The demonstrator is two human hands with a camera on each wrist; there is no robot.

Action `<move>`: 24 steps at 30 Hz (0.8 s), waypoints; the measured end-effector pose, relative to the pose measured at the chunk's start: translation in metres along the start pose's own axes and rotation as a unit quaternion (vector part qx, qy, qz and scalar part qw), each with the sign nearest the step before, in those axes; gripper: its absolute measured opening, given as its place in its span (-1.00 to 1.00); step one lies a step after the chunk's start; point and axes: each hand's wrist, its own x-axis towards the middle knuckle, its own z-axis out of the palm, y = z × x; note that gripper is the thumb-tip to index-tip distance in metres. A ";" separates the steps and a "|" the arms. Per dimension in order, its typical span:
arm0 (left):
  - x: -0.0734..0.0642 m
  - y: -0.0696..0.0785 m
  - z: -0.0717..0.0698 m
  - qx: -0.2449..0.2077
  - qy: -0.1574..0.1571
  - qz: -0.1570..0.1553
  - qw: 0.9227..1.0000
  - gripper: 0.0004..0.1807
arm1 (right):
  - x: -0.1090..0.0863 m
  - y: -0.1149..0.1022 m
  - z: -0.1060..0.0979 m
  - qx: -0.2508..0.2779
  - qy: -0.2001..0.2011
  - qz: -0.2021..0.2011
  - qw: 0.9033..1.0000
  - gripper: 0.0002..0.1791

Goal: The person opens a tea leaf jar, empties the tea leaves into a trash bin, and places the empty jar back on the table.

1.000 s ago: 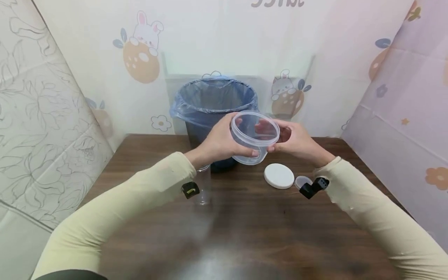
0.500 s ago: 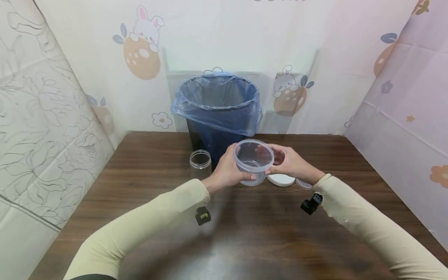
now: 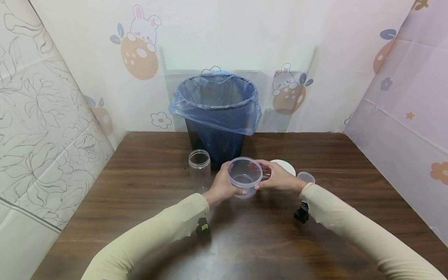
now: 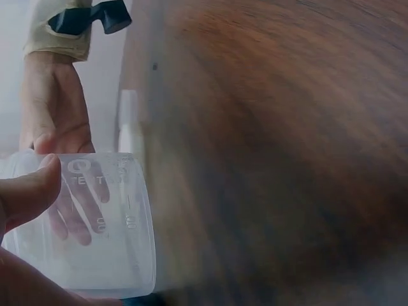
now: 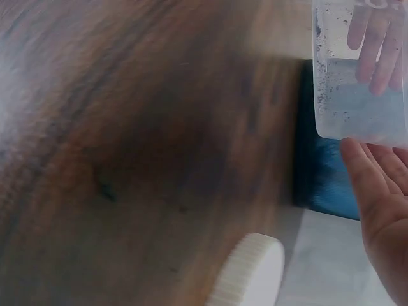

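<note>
Both hands hold a round, clear plastic tub point(image 3: 246, 180) above the table, its open mouth up and leaning slightly toward me. My left hand point(image 3: 223, 186) grips the left side, thumb across the front. On the right side, my right hand point(image 3: 278, 178) holds it with the thumb near the front and fingers reaching behind. In the left wrist view, raised lettering marks the tub's wall point(image 4: 121, 255), and the right hand's fingers show through it. Dark specks dot the tub point(image 5: 344, 108) in the right wrist view. A tall clear jar point(image 3: 200, 175) stands uncapped left of my left hand.
A bin point(image 3: 218, 128) lined with a blue bag stands at the back of the wooden table point(image 3: 157, 155). Behind my right hand lies a white ribbed lid point(image 3: 286, 167), partly covered. A small clear lid point(image 3: 306, 177) sits near my right wrist. Printed cloths hang around the table.
Both hands have brought the tub down and slightly left, from before the bin toward the table. The jar, earlier mostly behind my left forearm, now shows more fully.
</note>
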 end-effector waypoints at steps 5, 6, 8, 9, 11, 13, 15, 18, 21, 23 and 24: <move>-0.002 -0.018 0.003 -0.008 -0.005 -0.022 1.000 0.09 | 0.001 0.012 0.010 0.023 -0.022 0.004 1.000 -0.11; -0.003 -0.019 0.003 -0.009 -0.006 -0.026 1.000 0.09 | 0.001 0.014 0.011 0.028 -0.025 0.006 0.999 -0.11; -0.005 -0.021 0.002 -0.011 -0.007 -0.030 0.999 0.09 | 0.001 0.016 0.013 0.030 -0.029 0.009 0.999 -0.11; -0.006 -0.021 0.002 -0.010 -0.007 -0.029 0.999 0.10 | 0.001 0.016 0.014 0.031 -0.030 0.009 0.999 -0.11; -0.007 -0.021 0.001 -0.007 -0.006 -0.030 1.000 0.12 | 0.001 0.017 0.015 0.027 -0.028 0.012 0.999 -0.11; -0.008 -0.020 0.001 -0.003 -0.004 -0.033 0.999 0.16 | 0.002 0.017 0.015 0.024 -0.024 0.014 0.999 -0.10; -0.008 -0.019 0.000 0.004 0.000 -0.037 0.999 0.20 | 0.002 0.018 0.014 0.024 -0.020 0.013 0.999 -0.09; -0.009 -0.017 0.000 0.010 0.005 -0.043 0.999 0.24 | 0.003 0.019 0.013 0.027 -0.017 0.006 0.999 -0.11; -0.013 -0.016 0.001 0.027 0.007 -0.021 0.999 0.24 | 0.002 0.019 0.012 0.036 -0.018 0.005 0.999 -0.10; -0.020 -0.016 0.002 0.049 0.009 0.014 0.999 0.22 | 0.000 0.018 0.011 0.038 -0.019 0.013 0.999 -0.04; -0.025 -0.015 0.003 0.064 0.007 0.033 0.997 0.22 | -0.001 0.017 0.010 0.037 -0.018 0.017 0.999 -0.01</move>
